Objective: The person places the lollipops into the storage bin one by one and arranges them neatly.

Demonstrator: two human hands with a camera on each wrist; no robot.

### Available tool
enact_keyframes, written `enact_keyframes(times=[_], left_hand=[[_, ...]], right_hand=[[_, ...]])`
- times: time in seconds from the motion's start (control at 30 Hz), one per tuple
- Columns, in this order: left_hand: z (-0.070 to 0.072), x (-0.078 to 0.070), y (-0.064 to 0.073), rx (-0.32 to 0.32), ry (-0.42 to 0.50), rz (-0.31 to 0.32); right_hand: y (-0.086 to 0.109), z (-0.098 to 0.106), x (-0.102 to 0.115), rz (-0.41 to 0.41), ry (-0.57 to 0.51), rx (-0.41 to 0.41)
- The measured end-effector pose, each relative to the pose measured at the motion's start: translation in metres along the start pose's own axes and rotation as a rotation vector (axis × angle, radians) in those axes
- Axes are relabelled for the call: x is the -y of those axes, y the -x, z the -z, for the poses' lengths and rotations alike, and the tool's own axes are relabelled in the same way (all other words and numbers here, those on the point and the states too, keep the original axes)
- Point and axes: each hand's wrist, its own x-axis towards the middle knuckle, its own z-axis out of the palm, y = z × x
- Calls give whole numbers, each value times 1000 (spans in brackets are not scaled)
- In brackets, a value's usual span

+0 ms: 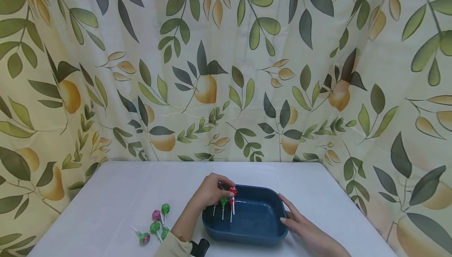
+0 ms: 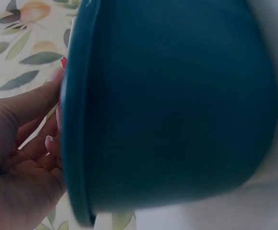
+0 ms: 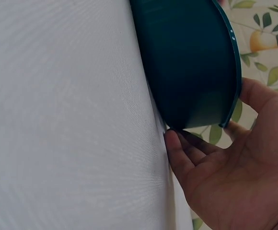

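Observation:
A dark blue rectangular dish (image 1: pixel 254 237) stands on the white table. Over its left part, my left hand (image 1: pixel 210 189) pinches a red-wrapped lollipop (image 1: pixel 233 190) between thumb and fingers, stick pointing down. Below that hand, a green lollipop (image 1: pixel 224 201) and at least one reddish one lie in the dish, partly hidden. In the left wrist view, the dish wall (image 2: pixel 177 105) covers most of what the left hand (image 2: pixel 28 143) holds. My right hand (image 1: pixel 300 222) rests against the dish's right end. In the right wrist view, its thumb touches the rim and its extended fingers touch the outer wall.
Left of the dish lie several loose lollipops, among them a green one (image 1: pixel 155 226), a purple one (image 1: pixel 157 215) and a green-red one (image 1: pixel 144 238). A leaf-patterned curtain (image 1: pixel 226 92) hangs behind and beside the table (image 1: pixel 123 186).

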Motion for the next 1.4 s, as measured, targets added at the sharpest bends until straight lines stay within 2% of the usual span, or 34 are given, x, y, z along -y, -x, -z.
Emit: enact_keyframes(times=[0.37, 0.67, 1.07, 1.2, 1.4], left_hand=[[-22, -3, -8, -18, -17, -54], [-36, -1, -8, -20, -11, -24], [-56, 12, -10, -113, 12, 11], [-59, 16, -11, -136, 3, 1], [-58, 18, -13, -128, -33, 23]], right_hand=[[-1, 1, 1, 2, 12, -12], [2, 0, 2, 11, -18, 9], [2, 1, 1, 29, 3, 25], [1, 1, 0, 34, 8, 25], [1, 1, 1, 34, 17, 18]])
